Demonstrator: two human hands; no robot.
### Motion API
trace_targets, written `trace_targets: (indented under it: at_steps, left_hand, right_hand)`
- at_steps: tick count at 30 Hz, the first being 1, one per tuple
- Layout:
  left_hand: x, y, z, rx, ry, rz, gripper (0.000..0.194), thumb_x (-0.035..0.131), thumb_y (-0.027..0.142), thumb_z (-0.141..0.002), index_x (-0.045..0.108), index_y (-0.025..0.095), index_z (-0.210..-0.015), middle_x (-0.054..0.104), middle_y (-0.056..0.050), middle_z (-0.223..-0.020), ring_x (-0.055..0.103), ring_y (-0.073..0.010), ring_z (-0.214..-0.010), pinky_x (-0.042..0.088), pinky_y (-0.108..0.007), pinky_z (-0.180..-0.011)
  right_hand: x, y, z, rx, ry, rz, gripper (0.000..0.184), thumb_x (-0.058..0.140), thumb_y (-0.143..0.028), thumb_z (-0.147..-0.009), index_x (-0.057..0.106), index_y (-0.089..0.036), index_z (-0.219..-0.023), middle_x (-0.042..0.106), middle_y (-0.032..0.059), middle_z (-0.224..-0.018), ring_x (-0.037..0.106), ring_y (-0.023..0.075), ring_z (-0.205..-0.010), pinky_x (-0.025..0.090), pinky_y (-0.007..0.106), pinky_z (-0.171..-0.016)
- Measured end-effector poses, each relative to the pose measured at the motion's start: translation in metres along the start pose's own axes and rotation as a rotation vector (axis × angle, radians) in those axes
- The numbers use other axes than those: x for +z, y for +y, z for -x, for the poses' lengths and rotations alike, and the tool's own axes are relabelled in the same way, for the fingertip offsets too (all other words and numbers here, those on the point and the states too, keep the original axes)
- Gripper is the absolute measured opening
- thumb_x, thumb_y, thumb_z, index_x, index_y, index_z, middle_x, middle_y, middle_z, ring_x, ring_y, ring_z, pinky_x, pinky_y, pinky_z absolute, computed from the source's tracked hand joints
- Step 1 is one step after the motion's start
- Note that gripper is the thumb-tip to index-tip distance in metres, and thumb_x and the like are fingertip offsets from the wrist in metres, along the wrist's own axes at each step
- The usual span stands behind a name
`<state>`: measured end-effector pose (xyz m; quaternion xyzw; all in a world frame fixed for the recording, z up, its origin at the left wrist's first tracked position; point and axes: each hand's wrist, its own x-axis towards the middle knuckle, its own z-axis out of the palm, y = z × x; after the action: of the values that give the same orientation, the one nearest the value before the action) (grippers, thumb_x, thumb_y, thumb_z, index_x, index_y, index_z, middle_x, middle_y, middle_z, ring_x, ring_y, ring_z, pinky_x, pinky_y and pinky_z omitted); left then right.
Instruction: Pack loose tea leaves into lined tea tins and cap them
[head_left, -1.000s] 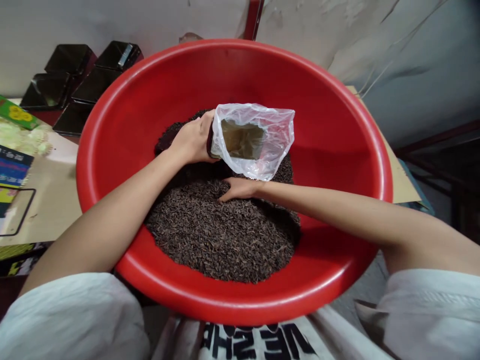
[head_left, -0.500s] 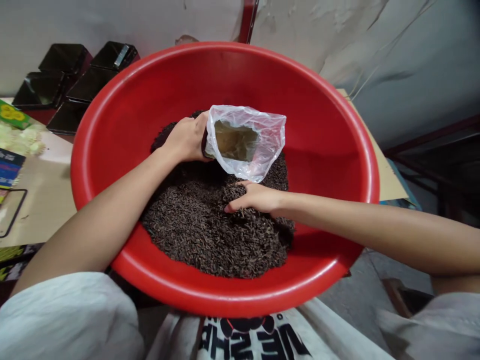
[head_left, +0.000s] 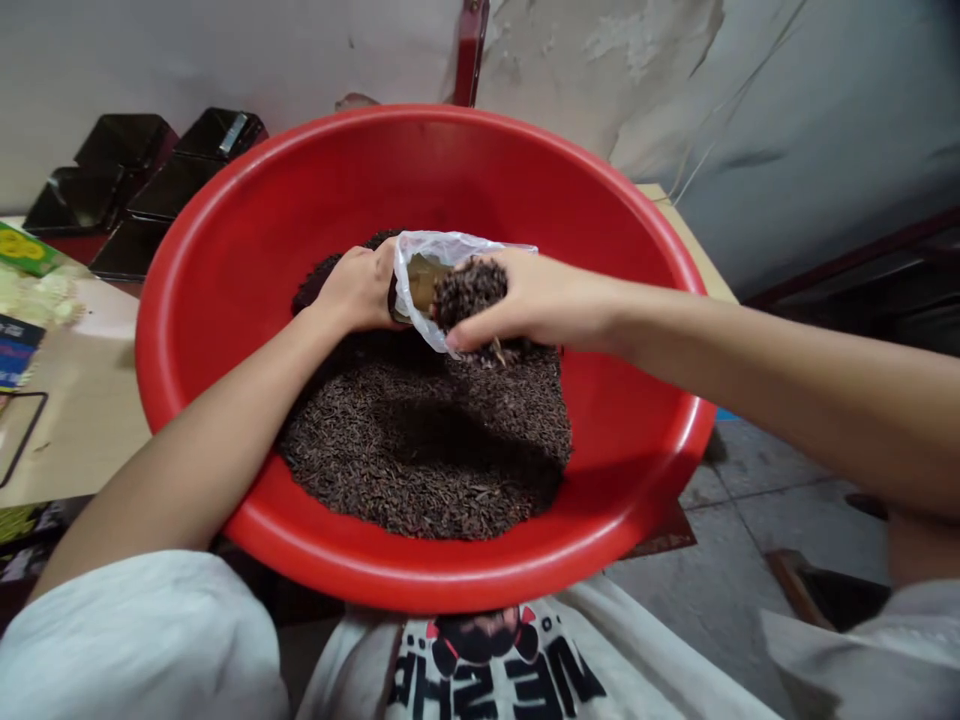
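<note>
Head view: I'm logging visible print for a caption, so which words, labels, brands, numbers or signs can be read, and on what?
"NE ZH", upside down on the shirt; its last letter is unclear, nearby marks too small to read.
Blue card: lettering too blurred.
Green packet: nothing readable.

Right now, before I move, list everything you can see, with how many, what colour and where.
basin: one, red, centre
flakes: one heap, dark brown, in the basin
bag: one, whitish, mid-basin
container: one, dark-rimmed, around the bag
boxes: five, black, back left
packet: one, green-yellow, left edge
fluffy heap: one, whitish, below the packet
card: one, black-blue, left edge
table: one, pale tan, left
post: one, dark red, behind the basin
wall: one, pale grey, back
floor: one, grey, lower right
shirt: one, white with black print, bottom
left hand: one, bare, on the container
right hand: one, bare, at the bag's mouth with flakes
</note>
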<state>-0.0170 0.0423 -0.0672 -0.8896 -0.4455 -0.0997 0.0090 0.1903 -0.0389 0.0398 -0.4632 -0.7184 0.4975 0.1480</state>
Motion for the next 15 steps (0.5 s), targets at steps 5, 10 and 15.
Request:
trace_targets:
  at_steps: [5, 10, 15]
  left_hand:
    - [-0.003, 0.001, 0.0, -0.008, -0.03, -0.007, 0.083, 0.05, 0.058, -0.069, 0.035, 0.009, -0.134, 0.057, -0.015, -0.126, 0.058, -0.0295, -0.106, 0.04, -0.038, -0.093]
    - [-0.004, -0.002, 0.0, -0.036, 0.006, -0.012, 0.084, 0.054, 0.057, -0.065, 0.036, 0.011, -0.133, 0.058, -0.016, -0.124, 0.06, -0.031, -0.103, 0.041, -0.038, -0.091]
    - [-0.004, -0.008, -0.002, -0.083, -0.052, -0.021, 0.069, 0.049, 0.053, -0.072, 0.04, 0.018, -0.131, 0.055, -0.014, -0.127, 0.057, -0.0321, -0.11, 0.04, -0.04, -0.092]
  right_hand:
    - [-0.004, 0.014, -0.042, -0.161, 0.316, 0.361, 0.029, 0.07, -0.023, -0.063, 0.058, -0.012, -0.088, 0.06, 0.0041, -0.087, 0.058, 0.0224, -0.091, 0.05, 0.041, -0.085]
    - [-0.001, 0.026, -0.067, -0.262, 0.397, 0.652, 0.033, 0.069, -0.027, -0.069, 0.057, -0.016, -0.097, 0.059, 0.0085, -0.104, 0.055, 0.0253, -0.102, 0.044, 0.045, -0.094]
    - [0.02, 0.021, -0.017, -0.521, 0.333, 0.772, 0.02, 0.049, -0.032, -0.086, 0.056, -0.017, -0.098, 0.06, 0.0081, -0.102, 0.054, 0.0219, -0.097, 0.042, 0.042, -0.089]
